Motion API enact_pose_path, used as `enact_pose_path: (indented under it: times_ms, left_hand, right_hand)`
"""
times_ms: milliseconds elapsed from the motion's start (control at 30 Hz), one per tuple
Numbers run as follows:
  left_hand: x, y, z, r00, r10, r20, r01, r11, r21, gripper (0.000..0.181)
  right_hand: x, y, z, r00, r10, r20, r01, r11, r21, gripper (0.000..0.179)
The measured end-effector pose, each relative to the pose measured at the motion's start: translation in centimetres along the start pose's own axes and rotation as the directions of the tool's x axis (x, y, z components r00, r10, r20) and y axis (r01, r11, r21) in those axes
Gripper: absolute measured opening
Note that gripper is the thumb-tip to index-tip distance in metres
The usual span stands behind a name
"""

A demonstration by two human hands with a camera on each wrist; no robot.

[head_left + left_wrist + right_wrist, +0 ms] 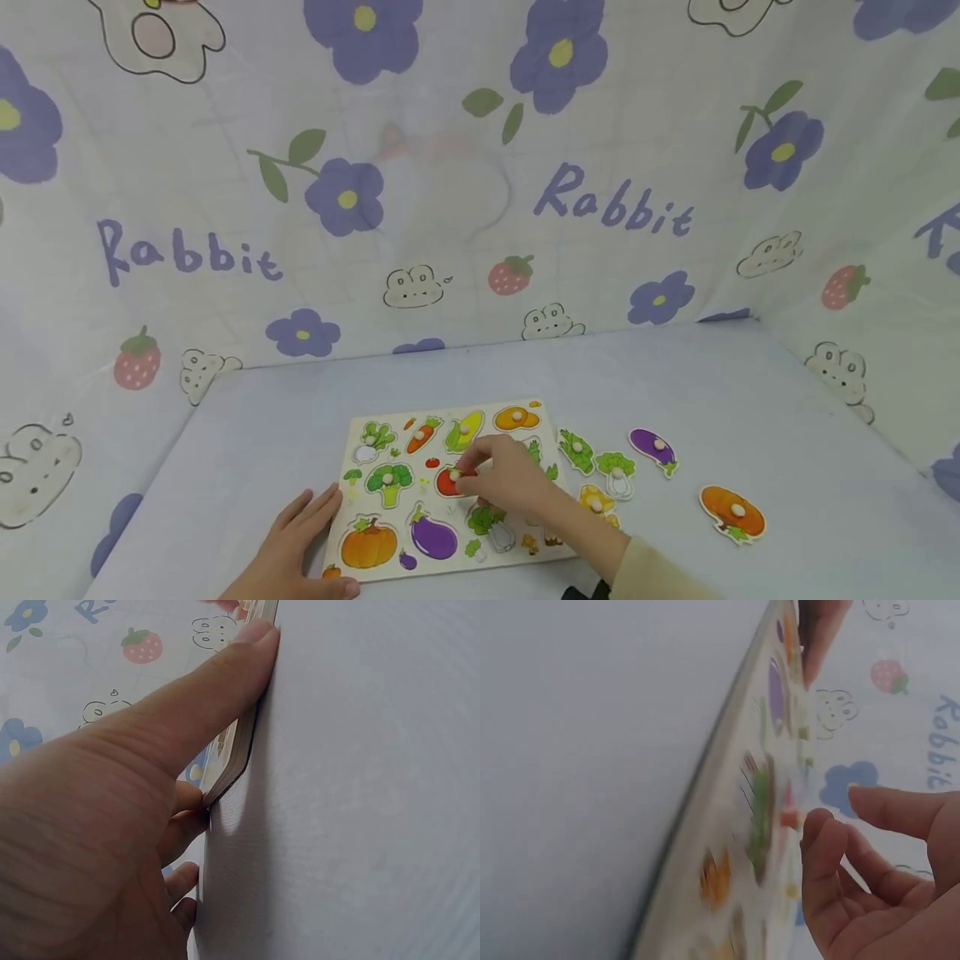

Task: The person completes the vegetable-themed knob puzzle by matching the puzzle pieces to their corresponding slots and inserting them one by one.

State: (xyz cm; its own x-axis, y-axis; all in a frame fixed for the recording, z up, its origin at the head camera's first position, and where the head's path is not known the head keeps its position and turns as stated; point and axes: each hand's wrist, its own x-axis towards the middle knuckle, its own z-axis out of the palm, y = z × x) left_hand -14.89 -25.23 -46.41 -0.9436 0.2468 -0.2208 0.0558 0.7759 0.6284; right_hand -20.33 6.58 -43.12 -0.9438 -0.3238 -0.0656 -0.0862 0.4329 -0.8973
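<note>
A wooden vegetable puzzle board (397,500) lies on the table. My right hand (510,475) is over its middle, thumb and fingertips beside the knob of the tomato piece (447,481). In the right wrist view a gap shows between the thumb and the bent fingers (825,840), with nothing held there. My left hand (288,546) rests at the board's lower left corner. Its fingers lie straight along the left side, and the thumb (217,690) lies against the near edge. Knobbed broccoli (389,479), carrot (422,435) and corn (465,431) pieces sit in the board.
Right of the board lie loose knobbed pieces: an eggplant (652,450), a pumpkin (733,512), a leafy white-stemmed vegetable (617,477) and a green leafy one (575,450). A yellow-orange piece (596,498) is partly behind the right forearm. A printed curtain (450,208) hangs behind the table.
</note>
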Motion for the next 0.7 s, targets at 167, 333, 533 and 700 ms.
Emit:
enact_pose_path:
  times_ms: [167, 333, 533, 700]
  left_hand:
    - [0.0, 0.0, 0.1, 1.0, 0.01, -0.001, -0.01, 1.0, 0.003, 0.113]
    - [0.1, -0.1, 0.1, 1.0, -0.003, -0.019, 0.004, 1.0, 0.029, 0.115]
    - [0.4, -0.1, 0.4, 1.0, -0.007, -0.023, 0.008, 1.0, 0.022, 0.117]
    - [0.3, -0.3, 0.4, 0.999, -0.024, -0.048, 0.027, 0.998, 0.059, 0.119]
  right_hand:
    - [-1.7, 0.1, -4.2, 0.991, -0.124, 0.043, 0.13, 0.978, -0.161, 0.006]
    - [-2.8, 0.9, -10.0, 0.965, -0.232, 0.123, 0.256, 0.932, -0.256, 0.005]
    - [-4.6, 4.2, -16.8, 0.951, -0.221, 0.214, 0.279, 0.914, -0.296, 0.007]
    - [-5.4, 6.7, -19.3, 0.954, -0.181, 0.24, 0.242, 0.936, -0.256, 0.014]
